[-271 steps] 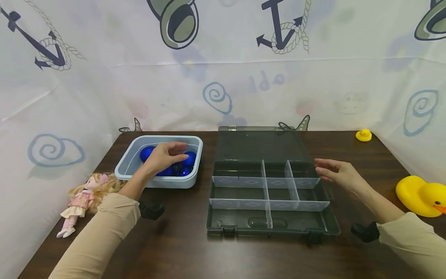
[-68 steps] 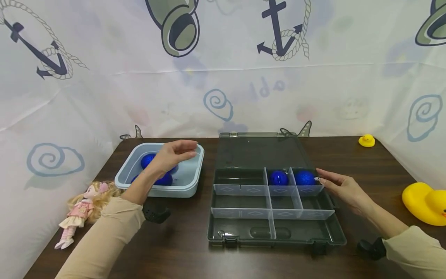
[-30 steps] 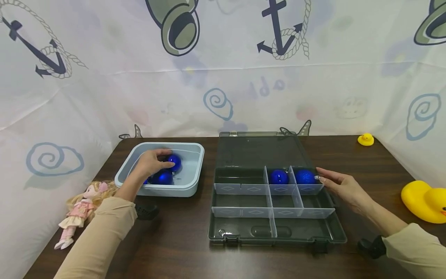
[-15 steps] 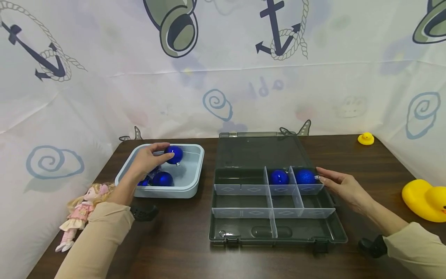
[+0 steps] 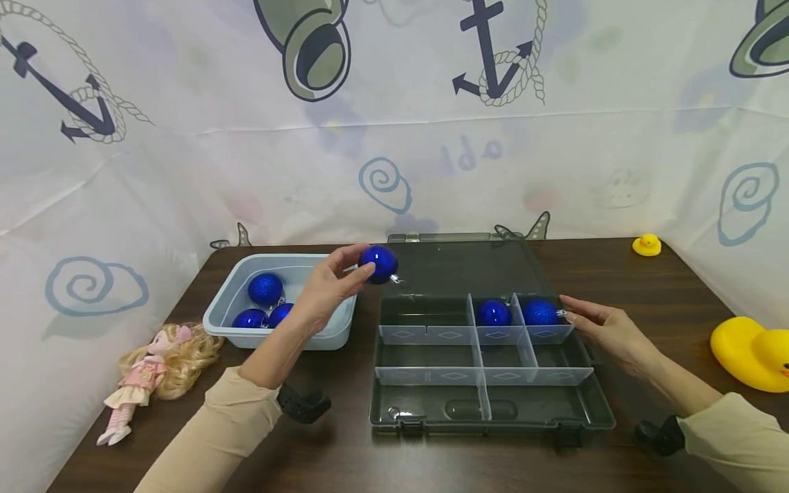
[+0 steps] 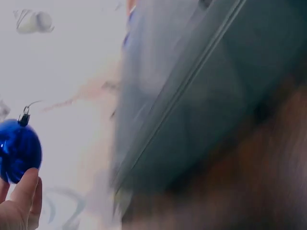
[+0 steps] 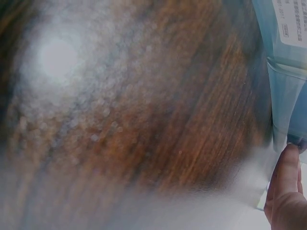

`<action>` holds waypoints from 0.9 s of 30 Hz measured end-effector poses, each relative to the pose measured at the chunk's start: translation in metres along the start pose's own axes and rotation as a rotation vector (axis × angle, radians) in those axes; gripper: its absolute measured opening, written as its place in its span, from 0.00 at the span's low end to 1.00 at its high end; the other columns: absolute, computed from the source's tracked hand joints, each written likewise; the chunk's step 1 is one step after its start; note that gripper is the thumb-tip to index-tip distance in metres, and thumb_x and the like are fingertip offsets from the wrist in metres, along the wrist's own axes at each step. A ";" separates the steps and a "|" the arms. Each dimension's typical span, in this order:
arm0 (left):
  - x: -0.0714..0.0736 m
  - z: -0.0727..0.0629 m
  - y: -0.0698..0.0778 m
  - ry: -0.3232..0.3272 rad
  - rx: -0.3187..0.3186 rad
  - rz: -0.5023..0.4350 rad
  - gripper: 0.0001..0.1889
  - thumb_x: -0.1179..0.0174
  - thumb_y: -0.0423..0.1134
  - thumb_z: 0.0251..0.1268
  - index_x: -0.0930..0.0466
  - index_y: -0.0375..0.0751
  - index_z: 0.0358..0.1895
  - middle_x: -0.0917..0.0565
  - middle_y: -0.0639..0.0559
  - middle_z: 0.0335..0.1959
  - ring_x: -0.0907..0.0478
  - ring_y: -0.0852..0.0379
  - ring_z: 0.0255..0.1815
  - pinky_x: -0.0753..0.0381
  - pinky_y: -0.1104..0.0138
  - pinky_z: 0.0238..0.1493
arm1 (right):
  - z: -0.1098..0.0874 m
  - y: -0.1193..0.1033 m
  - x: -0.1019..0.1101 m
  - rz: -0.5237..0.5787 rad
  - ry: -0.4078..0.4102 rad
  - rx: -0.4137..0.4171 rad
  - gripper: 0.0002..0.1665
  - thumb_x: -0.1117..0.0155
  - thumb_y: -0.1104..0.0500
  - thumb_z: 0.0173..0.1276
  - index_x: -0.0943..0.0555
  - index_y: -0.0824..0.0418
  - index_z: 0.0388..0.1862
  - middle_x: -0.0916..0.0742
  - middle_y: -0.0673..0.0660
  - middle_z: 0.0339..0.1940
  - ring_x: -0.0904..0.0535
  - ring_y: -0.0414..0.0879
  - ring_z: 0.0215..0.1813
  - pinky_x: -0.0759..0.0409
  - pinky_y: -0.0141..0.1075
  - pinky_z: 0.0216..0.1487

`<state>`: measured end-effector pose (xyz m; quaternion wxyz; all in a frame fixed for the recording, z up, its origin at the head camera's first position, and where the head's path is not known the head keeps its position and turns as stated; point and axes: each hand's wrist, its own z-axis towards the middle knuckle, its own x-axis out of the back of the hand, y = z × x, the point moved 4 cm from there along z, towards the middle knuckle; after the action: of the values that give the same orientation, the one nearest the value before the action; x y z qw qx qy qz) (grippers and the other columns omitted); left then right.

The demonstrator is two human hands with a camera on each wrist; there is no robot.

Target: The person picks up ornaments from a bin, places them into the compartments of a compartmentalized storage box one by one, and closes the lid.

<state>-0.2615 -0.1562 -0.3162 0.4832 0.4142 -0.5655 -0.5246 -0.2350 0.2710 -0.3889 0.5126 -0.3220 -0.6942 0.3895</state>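
Note:
My left hand (image 5: 323,291) pinches a shiny blue Christmas ball (image 5: 379,264) between thumb and fingers, in the air between the tray and the box. The ball's silver cap points right; the left wrist view shows the ball (image 6: 19,151) in the fingertips. A dark see-through divided box (image 5: 425,400) lies with its lid back. Two blue balls sit in its back row: a shiny one (image 5: 494,313) in the middle compartment and a glittery one (image 5: 540,312) at right. My right hand (image 5: 616,335) touches the box's right edge beside that ball's cap, fingers fairly straight.
A light blue tray (image 5: 216,311) at left holds blue balls, three of them visible. A doll (image 5: 144,370) lies left of it. A large yellow duck (image 5: 748,352) and a small duck (image 5: 646,245) stand at right. Patterned cloth (image 5: 382,137) hangs behind the table.
Two balls have come into the box's back row since the earliest frame. My left hand has picked a ball from the tray and carried it right. The right hand stays by the box edge.

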 end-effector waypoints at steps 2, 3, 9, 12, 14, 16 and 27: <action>-0.017 0.000 -0.005 0.000 -0.012 0.027 0.26 0.42 0.40 0.66 0.36 0.39 0.65 0.29 0.40 0.60 0.28 0.45 0.60 0.27 0.57 0.60 | 0.000 0.000 0.000 -0.005 0.003 -0.001 0.37 0.51 0.46 0.74 0.45 0.65 0.73 0.36 0.71 0.70 0.38 0.65 0.68 0.34 0.42 0.58; -0.024 0.000 -0.007 0.003 -0.017 0.048 0.26 0.41 0.40 0.65 0.36 0.39 0.64 0.27 0.39 0.60 0.28 0.45 0.59 0.27 0.56 0.60 | 0.000 0.000 0.000 -0.006 0.004 -0.001 0.37 0.51 0.46 0.73 0.45 0.65 0.73 0.36 0.71 0.70 0.38 0.65 0.68 0.34 0.42 0.58; -0.053 0.000 -0.029 -0.031 -0.043 0.130 0.28 0.38 0.37 0.62 0.35 0.39 0.64 0.26 0.37 0.58 0.25 0.43 0.57 0.24 0.55 0.56 | 0.001 -0.001 -0.001 -0.008 0.001 0.002 0.37 0.50 0.46 0.73 0.44 0.66 0.72 0.37 0.71 0.70 0.36 0.63 0.68 0.33 0.41 0.58; -0.059 0.001 -0.038 -0.038 -0.033 0.157 0.27 0.36 0.36 0.59 0.32 0.39 0.62 0.25 0.39 0.55 0.22 0.44 0.54 0.22 0.56 0.53 | 0.000 -0.001 0.000 -0.003 -0.001 0.003 0.37 0.50 0.46 0.73 0.44 0.65 0.72 0.37 0.71 0.70 0.30 0.52 0.66 0.33 0.40 0.57; -0.061 0.002 -0.041 -0.030 -0.033 0.191 0.27 0.34 0.36 0.57 0.30 0.37 0.60 0.24 0.40 0.53 0.21 0.44 0.52 0.20 0.57 0.51 | 0.000 0.000 0.000 0.004 -0.001 0.005 0.37 0.49 0.46 0.73 0.44 0.65 0.72 0.37 0.71 0.70 0.27 0.41 0.63 0.33 0.40 0.57; -0.063 0.003 -0.042 -0.026 -0.037 0.230 0.27 0.32 0.37 0.55 0.30 0.36 0.58 0.23 0.40 0.52 0.20 0.45 0.51 0.20 0.57 0.50 | 0.000 0.000 0.001 0.014 -0.003 0.007 0.37 0.49 0.46 0.73 0.43 0.65 0.72 0.37 0.71 0.70 0.27 0.33 0.59 0.33 0.39 0.57; -0.068 0.007 -0.041 -0.029 -0.069 0.478 0.25 0.29 0.38 0.50 0.24 0.32 0.52 0.19 0.41 0.45 0.19 0.50 0.43 0.18 0.61 0.45 | -0.001 0.000 0.001 0.022 -0.004 0.002 0.38 0.49 0.46 0.73 0.44 0.65 0.72 0.38 0.71 0.71 0.27 0.34 0.60 0.33 0.38 0.57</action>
<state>-0.2568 -0.0926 -0.3647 0.5994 0.2441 -0.6360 -0.4202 -0.2346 0.2717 -0.3887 0.5070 -0.3283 -0.6914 0.3963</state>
